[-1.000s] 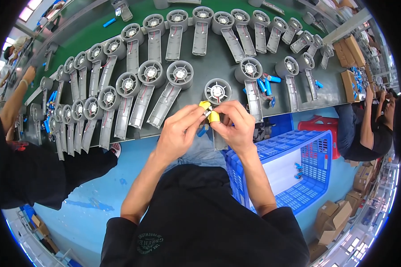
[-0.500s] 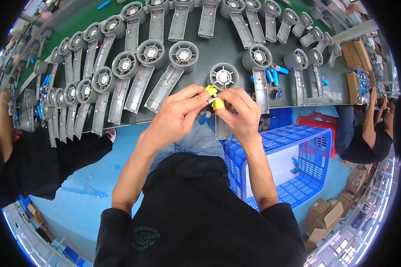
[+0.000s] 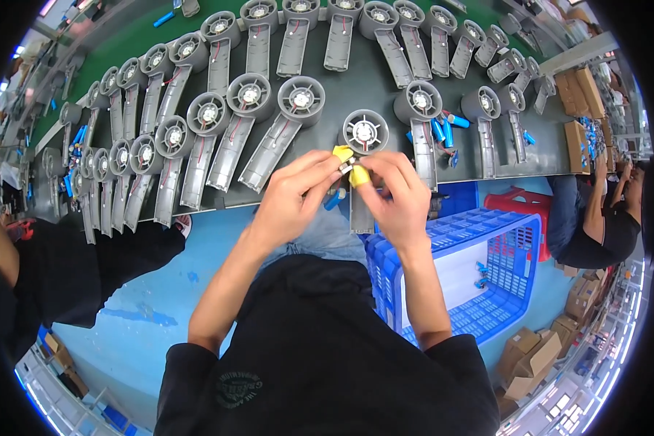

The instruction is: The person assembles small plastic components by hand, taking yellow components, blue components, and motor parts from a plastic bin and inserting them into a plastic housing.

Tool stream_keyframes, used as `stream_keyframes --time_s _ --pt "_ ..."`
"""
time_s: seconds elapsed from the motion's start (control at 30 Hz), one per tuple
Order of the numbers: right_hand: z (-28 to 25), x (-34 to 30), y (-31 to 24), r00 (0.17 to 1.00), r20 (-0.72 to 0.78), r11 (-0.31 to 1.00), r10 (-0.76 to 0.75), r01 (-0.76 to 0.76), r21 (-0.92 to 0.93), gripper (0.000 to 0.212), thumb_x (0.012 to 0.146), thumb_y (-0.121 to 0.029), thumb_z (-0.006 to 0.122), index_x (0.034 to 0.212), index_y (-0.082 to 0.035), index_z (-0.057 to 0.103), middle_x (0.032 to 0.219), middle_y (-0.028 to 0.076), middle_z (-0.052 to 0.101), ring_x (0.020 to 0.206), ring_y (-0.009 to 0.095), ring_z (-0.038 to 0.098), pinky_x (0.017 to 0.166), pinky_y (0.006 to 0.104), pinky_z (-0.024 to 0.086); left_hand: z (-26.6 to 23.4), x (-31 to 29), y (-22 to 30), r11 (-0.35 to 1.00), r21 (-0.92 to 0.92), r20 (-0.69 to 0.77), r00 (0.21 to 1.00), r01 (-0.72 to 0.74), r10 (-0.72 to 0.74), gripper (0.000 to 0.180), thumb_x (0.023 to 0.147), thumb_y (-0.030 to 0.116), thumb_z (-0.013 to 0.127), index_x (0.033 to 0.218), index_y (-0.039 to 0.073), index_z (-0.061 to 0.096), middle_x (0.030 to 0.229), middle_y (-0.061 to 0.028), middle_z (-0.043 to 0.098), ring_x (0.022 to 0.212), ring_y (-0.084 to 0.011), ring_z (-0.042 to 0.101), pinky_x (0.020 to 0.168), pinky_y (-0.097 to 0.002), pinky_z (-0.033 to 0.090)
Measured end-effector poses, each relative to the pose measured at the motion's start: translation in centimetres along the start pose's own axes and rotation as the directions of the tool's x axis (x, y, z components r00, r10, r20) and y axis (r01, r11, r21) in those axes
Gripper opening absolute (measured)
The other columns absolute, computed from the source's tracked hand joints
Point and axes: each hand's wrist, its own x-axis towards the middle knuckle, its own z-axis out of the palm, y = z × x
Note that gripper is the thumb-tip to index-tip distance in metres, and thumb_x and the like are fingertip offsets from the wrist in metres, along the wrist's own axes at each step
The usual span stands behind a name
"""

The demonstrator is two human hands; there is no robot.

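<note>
My left hand (image 3: 296,190) and my right hand (image 3: 394,195) meet over the table's near edge, fingers pinched together. Yellow coverings sit on some fingertips. Between them is a small white connector (image 3: 346,166), held by both hands; its finer detail is too small to make out. Just beyond stands a grey round fan housing (image 3: 364,131) with a white hub. Its trough-shaped handle (image 3: 362,216) runs toward me under my right hand and past the table edge. A blue cylindrical battery (image 3: 334,199) hangs below my left fingers; its wires are mostly hidden.
Rows of similar grey fan housings (image 3: 301,100) cover the dark table (image 3: 327,91). Loose blue batteries (image 3: 447,132) lie right of centre. A blue plastic crate (image 3: 454,232) stands below at right, before a red stool (image 3: 519,200). Other people work at both sides.
The view has shifted slightly, so the table sits a little lower. My right fingers have turned a little, and the white connector shows more plainly between both hands.
</note>
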Motion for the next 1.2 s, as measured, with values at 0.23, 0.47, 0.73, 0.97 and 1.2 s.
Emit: stream_keyframes --time_s 0.23,0.47,0.73,0.97,1.2 --pt "-0.7 -3.8 -2.1 0.766 0.229 0.785 0.600 -0.620 0.018 0.030 0.085 -0.001 0.071 0.114 0.002 0.066 0.085 0.003 0.066 0.064 0.004 0.057 0.053 0.0177 0.042 0.6 -0.9 0.3 0.857 -0.417 -0.020 0.939 0.304 -0.343 0.026 0.100 0.004 0.055 0.124 -0.007 0.059 0.102 -0.0120 0.066 0.080 -0.0141 0.066 0.070 -0.0268 0.053" --pt "-4.9 9.0 -0.5 0.825 0.250 0.812 0.507 -0.554 0.184 0.026 0.093 -0.009 0.062 0.114 0.006 0.066 0.089 0.003 0.069 0.077 0.005 0.058 0.067 0.0214 0.046 -4.2 12.9 2.1 0.849 -0.496 0.020 0.980 0.183 -0.199 0.025 0.101 0.015 0.053 0.118 -0.003 0.061 0.086 -0.0095 0.067 0.063 -0.0106 0.062 0.058 -0.0262 0.051" --pt "3.9 32.1 14.6 0.927 0.293 0.968 0.234 -0.250 0.017 0.031 0.092 -0.023 0.063 0.109 0.002 0.072 0.086 0.005 0.071 0.076 0.010 0.062 0.069 0.0272 0.049 -9.7 33.3 -7.9 0.884 -0.256 -0.121 0.894 0.392 -0.431 0.026 0.097 0.014 0.056 0.117 -0.002 0.062 0.088 -0.0115 0.068 0.068 -0.0191 0.069 0.059 -0.0294 0.054" --pt "10.0 34.9 23.7 0.875 0.309 0.928 0.373 -0.352 -0.125 0.033 0.092 -0.026 0.064 0.111 -0.001 0.072 0.083 0.008 0.073 0.066 0.014 0.066 0.064 0.0310 0.051 -12.8 34.4 -13.1 0.494 0.800 -0.378 0.925 0.339 -0.023 0.046 0.087 0.035 0.069 0.120 0.003 0.064 0.111 -0.0252 0.065 0.105 -0.0378 0.066 0.090 -0.0492 0.052" --pt "2.3 31.9 15.3 0.975 0.146 0.950 0.170 -0.123 -0.287 0.035 0.090 -0.027 0.061 0.112 -0.001 0.070 0.085 0.013 0.072 0.063 0.022 0.070 0.068 0.0346 0.054 -21.5 31.7 -16.2 0.359 0.750 -0.481 0.830 0.556 -0.281 0.073 0.079 0.040 0.078 0.131 0.000 0.047 0.117 -0.0303 0.064 0.111 -0.0439 0.063 0.094 -0.0485 0.051"
